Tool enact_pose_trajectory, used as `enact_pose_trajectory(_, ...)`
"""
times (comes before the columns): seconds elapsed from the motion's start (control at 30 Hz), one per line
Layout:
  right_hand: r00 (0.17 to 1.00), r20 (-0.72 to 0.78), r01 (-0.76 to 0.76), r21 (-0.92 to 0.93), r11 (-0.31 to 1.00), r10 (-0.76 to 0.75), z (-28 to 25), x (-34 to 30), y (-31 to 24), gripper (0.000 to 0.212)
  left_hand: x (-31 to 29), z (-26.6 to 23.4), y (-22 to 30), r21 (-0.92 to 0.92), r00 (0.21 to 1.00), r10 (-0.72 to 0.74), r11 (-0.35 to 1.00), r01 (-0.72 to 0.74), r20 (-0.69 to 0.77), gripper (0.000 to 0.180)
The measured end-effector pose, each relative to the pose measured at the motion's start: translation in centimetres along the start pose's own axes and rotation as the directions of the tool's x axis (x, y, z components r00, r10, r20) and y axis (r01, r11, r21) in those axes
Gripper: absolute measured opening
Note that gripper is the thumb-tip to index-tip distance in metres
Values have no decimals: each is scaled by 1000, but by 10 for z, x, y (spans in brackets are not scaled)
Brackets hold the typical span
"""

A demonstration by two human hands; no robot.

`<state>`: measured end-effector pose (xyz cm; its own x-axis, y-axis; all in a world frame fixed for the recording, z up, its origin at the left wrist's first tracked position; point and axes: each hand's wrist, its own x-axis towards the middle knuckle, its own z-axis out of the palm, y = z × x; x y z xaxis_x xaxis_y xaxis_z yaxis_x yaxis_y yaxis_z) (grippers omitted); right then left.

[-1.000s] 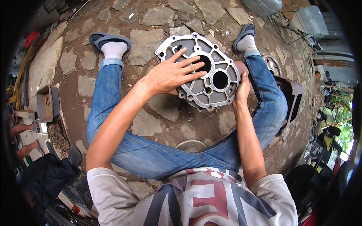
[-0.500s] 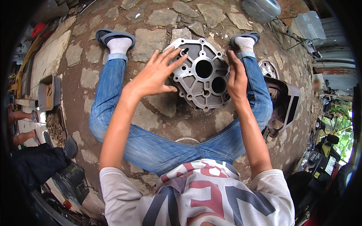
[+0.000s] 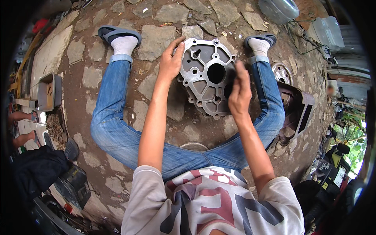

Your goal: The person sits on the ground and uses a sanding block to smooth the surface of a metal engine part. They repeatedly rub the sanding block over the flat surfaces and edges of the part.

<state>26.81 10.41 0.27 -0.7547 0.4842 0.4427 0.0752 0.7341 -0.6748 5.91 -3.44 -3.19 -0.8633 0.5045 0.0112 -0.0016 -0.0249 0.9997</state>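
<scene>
A grey cast-metal housing lies between my legs, its flat ribbed face turned up. Two large round holes and several bolt holes pierce it. My left hand is at the housing's far left rim, fingers curled over the edge and thumb beside them. On the other side, my right hand is held along the right edge with its fingers stretched out, slightly blurred. It covers part of the smaller large hole. Whether its palm touches the metal, I cannot tell.
Rough stone paving surrounds the housing. A dark metal casing and a round metal part lie beyond my right leg. A metal ring shows near my lap. At left stands a grey tray; clear plastic containers are far right.
My left hand has moved from spread over the housing's left side to its far left rim. The right hand has slid slightly nearer along the right edge. The housing looks unmoved.
</scene>
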Motion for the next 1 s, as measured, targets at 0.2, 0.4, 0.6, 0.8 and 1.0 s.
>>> enact_pose_trajectory(0.2,928,318,297,-319,900,-193,14,21,-21,53,-1,-2,6,12,1000,-6,1000,6,15,35)
enact_pose_trajectory(0.4,836,541,288,-287,914,-93,8,21,-17,72,-2,-3,7,-11,1000,-24,1000,24,9,34)
enact_pose_trajectory(0.6,845,533,261,-358,896,-34,8,15,-13,92,-1,-3,3,-42,999,-48,998,49,20,35)
enact_pose_trajectory(0.8,814,576,286,-280,916,-78,14,13,-26,93,0,-4,1,-43,999,-31,999,32,10,35)
enact_pose_trajectory(1.0,838,541,261,-277,925,-74,17,11,-28,94,-1,-3,3,-56,999,-41,998,42,15,35)
